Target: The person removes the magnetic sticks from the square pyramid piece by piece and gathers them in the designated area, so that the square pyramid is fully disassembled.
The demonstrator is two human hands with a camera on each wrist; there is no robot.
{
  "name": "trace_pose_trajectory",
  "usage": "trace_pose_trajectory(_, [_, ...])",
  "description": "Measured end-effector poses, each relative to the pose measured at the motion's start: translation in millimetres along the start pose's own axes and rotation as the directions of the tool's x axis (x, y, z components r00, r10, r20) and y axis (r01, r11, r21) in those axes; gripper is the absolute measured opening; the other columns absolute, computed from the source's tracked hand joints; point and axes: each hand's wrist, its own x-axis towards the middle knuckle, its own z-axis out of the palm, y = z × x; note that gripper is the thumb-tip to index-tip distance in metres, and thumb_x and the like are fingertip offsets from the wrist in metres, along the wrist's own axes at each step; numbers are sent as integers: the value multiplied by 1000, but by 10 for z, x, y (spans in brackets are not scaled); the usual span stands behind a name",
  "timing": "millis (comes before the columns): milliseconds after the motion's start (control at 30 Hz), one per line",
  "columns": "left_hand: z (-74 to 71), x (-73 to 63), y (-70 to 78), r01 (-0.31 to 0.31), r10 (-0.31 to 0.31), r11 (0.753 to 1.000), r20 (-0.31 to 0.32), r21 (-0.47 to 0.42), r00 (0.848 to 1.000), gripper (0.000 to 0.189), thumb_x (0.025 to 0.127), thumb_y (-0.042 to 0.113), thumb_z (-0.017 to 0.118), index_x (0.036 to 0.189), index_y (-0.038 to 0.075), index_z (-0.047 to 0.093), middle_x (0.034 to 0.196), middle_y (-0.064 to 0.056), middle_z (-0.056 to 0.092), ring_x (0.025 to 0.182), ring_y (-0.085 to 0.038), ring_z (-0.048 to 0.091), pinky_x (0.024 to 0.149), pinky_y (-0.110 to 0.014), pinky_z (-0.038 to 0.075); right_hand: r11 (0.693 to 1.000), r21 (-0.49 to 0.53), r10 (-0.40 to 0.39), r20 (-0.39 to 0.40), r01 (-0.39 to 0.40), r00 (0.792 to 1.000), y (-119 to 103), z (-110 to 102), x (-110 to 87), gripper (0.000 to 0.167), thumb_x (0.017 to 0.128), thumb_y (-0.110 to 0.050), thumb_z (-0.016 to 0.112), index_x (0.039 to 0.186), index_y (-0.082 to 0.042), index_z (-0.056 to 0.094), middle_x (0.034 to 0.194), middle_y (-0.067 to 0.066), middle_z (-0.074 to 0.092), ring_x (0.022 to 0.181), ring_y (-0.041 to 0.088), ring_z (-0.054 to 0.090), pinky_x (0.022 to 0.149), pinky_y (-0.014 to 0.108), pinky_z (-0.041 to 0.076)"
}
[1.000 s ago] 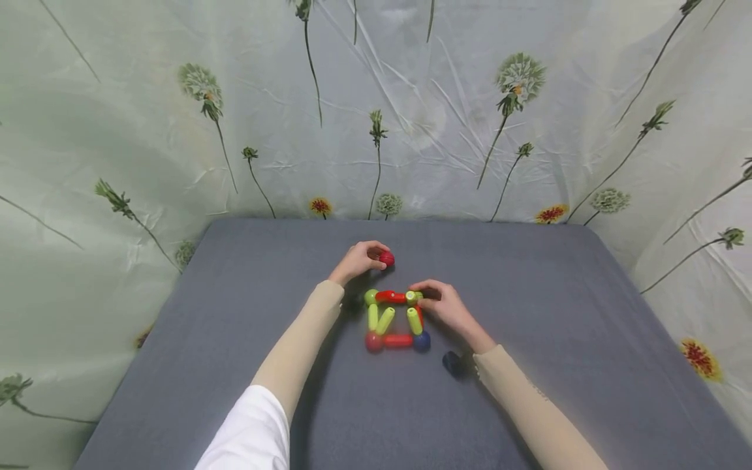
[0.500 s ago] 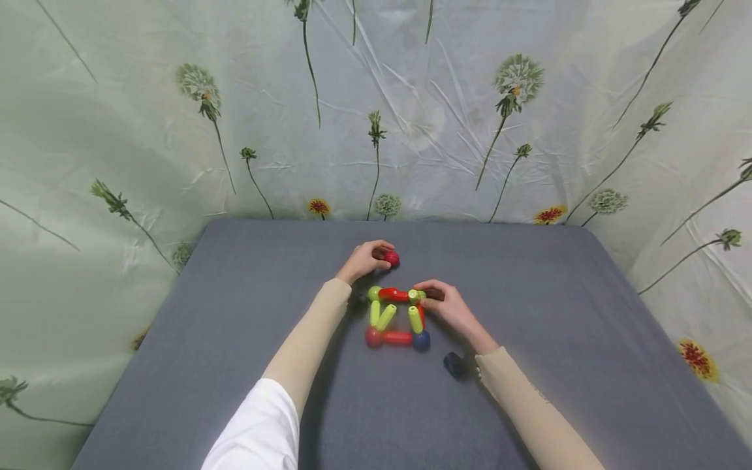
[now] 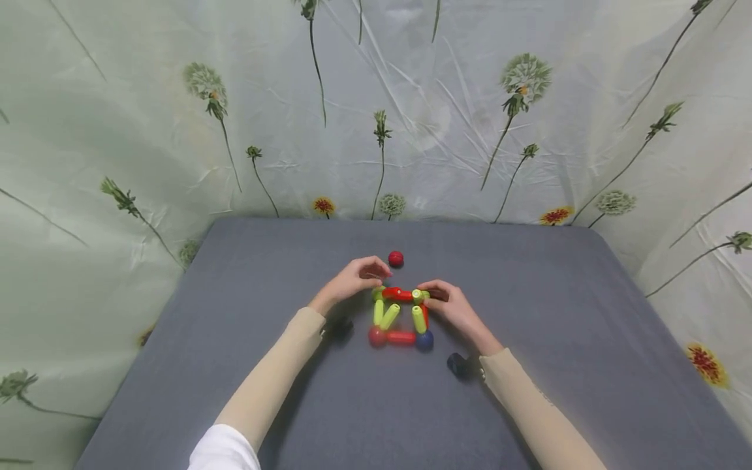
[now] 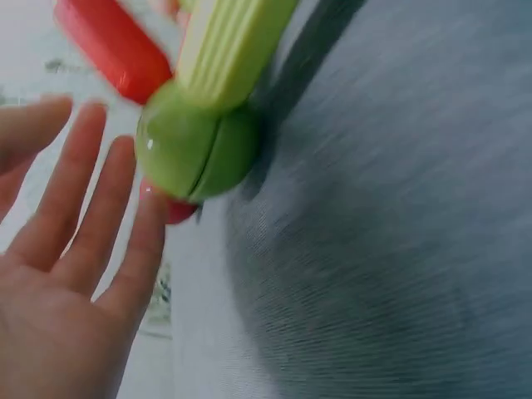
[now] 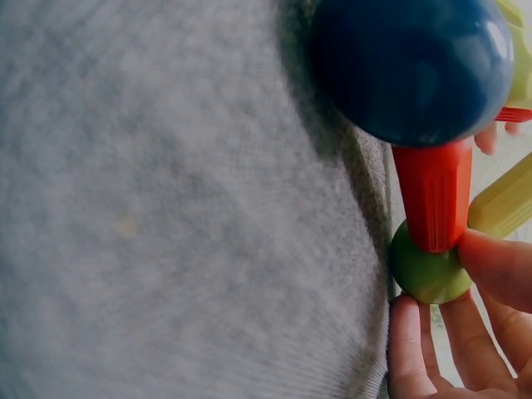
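Observation:
A frame of magnetic rods and balls lies on the grey table. Its near side has a red ball [image 3: 377, 336], a red rod [image 3: 401, 338] and a blue ball [image 3: 424, 341]. Red rods [image 3: 399, 294] form the far side, between two green balls. Yellow-green rods [image 3: 390, 316] stick up from the near corners. My left hand [image 3: 355, 279] is at the far-left green ball [image 4: 199, 141], its fingers loosely extended beside it, without a grip. My right hand [image 3: 452, 305] pinches the far-right green ball [image 5: 428, 266] between thumb and fingers.
A loose red ball [image 3: 396, 258] sits beyond the frame. The grey cloth-covered table [image 3: 529, 281] ends at a flower-printed curtain [image 3: 435, 117]. A dark wrist camera [image 3: 458, 365] shows under the right wrist.
My left hand has set the loose red ball slightly to the right, let go of it and come back toward the far-left green ball. My right hand stays in place.

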Motion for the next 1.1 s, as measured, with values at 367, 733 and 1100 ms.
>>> trace_pose_trajectory(367, [239,-105,50,-73,75,959,2,274,997,21,86,-2,67,104,7,58,103,-8,67,99,-20,62,89,-40,48,1000,21,-4,5,4,1000,-16,0,-20,29,92,2,59,121,6,58,121,20,59,115,32,54,97,44,42])
trace_pose_trajectory(733, [265,-62,54,-10,60,944,-143,331,988,24,88,-4,63,108,8,59,105,-11,65,97,-23,63,86,-37,50,1000,-3,10,0,-10,1000,-37,19,-22,26,92,0,59,119,2,60,118,17,61,113,30,55,96,45,43])
trace_pose_trajectory(1100, [-204,-68,-15,193,-86,911,-290,365,953,19,87,2,69,105,7,67,103,-9,67,95,-23,62,85,-38,50,1000,-10,27,3,-27,1000,-400,42,-192,27,92,4,56,119,7,58,119,22,59,114,34,54,96,45,42])
